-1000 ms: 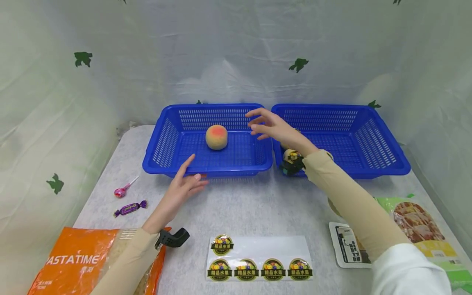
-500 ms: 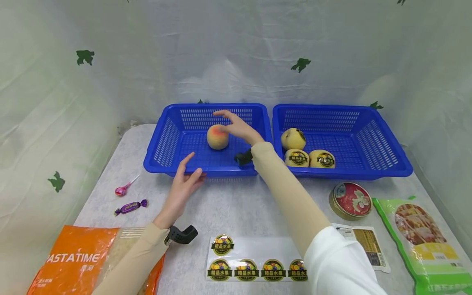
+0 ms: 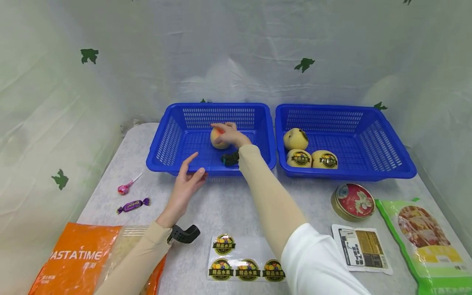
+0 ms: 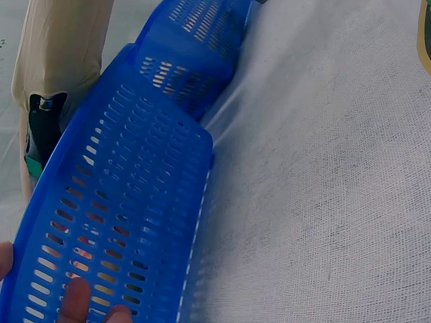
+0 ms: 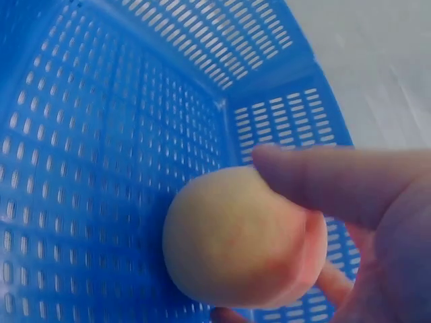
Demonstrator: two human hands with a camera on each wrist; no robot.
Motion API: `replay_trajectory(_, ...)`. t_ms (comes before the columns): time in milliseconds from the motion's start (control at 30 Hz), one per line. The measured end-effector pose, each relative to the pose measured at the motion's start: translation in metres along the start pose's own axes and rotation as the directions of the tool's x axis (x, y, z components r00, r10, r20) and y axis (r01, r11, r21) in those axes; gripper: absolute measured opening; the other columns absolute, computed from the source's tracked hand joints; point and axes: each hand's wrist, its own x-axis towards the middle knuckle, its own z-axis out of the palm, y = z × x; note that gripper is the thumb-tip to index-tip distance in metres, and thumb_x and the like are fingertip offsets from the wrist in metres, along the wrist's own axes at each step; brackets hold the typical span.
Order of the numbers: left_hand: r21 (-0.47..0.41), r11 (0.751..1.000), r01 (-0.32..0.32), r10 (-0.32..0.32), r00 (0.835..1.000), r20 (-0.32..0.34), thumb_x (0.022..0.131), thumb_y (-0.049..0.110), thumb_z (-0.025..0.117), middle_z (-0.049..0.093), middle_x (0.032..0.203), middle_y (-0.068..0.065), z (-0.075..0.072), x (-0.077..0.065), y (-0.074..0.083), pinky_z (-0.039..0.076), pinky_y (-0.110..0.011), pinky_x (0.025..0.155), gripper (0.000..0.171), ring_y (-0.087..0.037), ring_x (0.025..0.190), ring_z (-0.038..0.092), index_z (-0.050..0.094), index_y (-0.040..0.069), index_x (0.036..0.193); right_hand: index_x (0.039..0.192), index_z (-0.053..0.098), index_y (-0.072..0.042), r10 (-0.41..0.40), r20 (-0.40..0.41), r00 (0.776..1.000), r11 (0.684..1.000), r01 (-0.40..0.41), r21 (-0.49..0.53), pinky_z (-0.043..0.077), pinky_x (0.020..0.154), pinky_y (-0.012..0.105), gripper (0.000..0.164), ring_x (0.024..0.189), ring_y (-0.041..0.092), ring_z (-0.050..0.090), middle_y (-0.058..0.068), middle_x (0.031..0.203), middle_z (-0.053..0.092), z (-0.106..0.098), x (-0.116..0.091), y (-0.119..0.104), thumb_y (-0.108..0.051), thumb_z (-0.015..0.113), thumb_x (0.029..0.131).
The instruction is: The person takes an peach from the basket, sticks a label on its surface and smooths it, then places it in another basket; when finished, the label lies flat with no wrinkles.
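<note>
In the left blue basket (image 3: 177, 164) lies a peach (image 5: 236, 235) with a red blush. My right hand (image 3: 229, 134) grips it, the thumb on one side and fingers round the other, as the right wrist view shows. My left hand (image 3: 184, 190) is at the front rim of this basket, its fingers spread and relaxed. In the left wrist view, fingertips (image 4: 75, 299) lie close against the slotted outer wall; whether they press on it I cannot tell.
A second blue basket (image 3: 368, 174) on the right holds several pale fruits (image 3: 296, 139), some with round stickers. A sticker sheet (image 3: 245, 258), tin (image 3: 354, 203), pouch (image 3: 361, 249), green bag (image 3: 427, 241), orange pasta bag (image 3: 81, 258), lollipop (image 3: 124, 188) and purple candy (image 3: 133, 205) lie on the table.
My right hand has gone left from over the right basket, down into the left basket, and has closed round the peach. The left hand has stayed at the front rim.
</note>
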Motion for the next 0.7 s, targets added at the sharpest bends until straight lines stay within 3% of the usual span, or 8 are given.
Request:
replay_trajectory(200, -0.002, 1.0, 0.0, 0.0, 1.0, 0.01, 0.093, 0.024, 0.049, 0.046, 0.114, -0.028, 0.0, 0.0, 0.0, 0.039, -0.038, 0.093, 0.053, -0.036, 0.11, 0.046, 0.026, 0.028, 0.141, 0.126, 0.047, -0.016, 0.026, -0.098, 0.995, 1.0, -0.025, 0.01, 0.039, 0.09, 0.039, 0.054, 0.109, 0.029, 0.03, 0.015, 0.13, 0.011, -0.005, -0.003, 0.006, 0.003, 0.062, 0.078)
replay_trajectory(400, 0.003, 1.0, -0.004, 0.004, 1.0, 0.014, 0.093, 0.024, 0.049, 0.046, 0.115, -0.028, 0.001, 0.001, 0.0, 0.039, -0.038, 0.094, 0.053, -0.037, 0.111, 0.045, 0.026, 0.027, 0.141, 0.121, 0.043, -0.014, 0.046, -0.174, 0.984, 0.998, -0.053, -0.034, 0.045, 0.082, 0.039, 0.047, 0.104, 0.029, 0.04, 0.015, 0.125, 0.027, -0.009, -0.003, 0.008, -0.002, 0.064, 0.08)
replay_trajectory(567, 0.014, 1.0, -0.006, 0.006, 1.0, 0.026, 0.094, 0.022, 0.048, 0.045, 0.116, -0.028, 0.002, -0.001, 0.003, 0.037, -0.04, 0.095, 0.055, -0.035, 0.111, 0.046, 0.024, 0.024, 0.142, 0.124, 0.043, -0.015, 0.028, -0.166, 0.986, 0.998, -0.038, -0.057, 0.045, 0.081, 0.036, 0.046, 0.103, 0.029, 0.041, 0.016, 0.124, 0.027, -0.013, -0.005, 0.008, -0.006, 0.061, 0.083)
replay_trajectory(700, 0.004, 1.0, 0.0, -0.001, 1.0, 0.017, 0.094, 0.016, 0.047, 0.043, 0.116, -0.031, 0.004, -0.005, 0.012, 0.036, -0.043, 0.095, 0.054, -0.039, 0.112, 0.044, 0.023, 0.019, 0.142, 0.127, 0.044, -0.017, -0.038, -0.121, 0.992, 0.999, 0.038, -0.007, 0.046, 0.08, 0.041, 0.044, 0.098, 0.026, 0.042, 0.014, 0.123, 0.031, -0.02, -0.008, 0.006, -0.011, 0.059, 0.085)
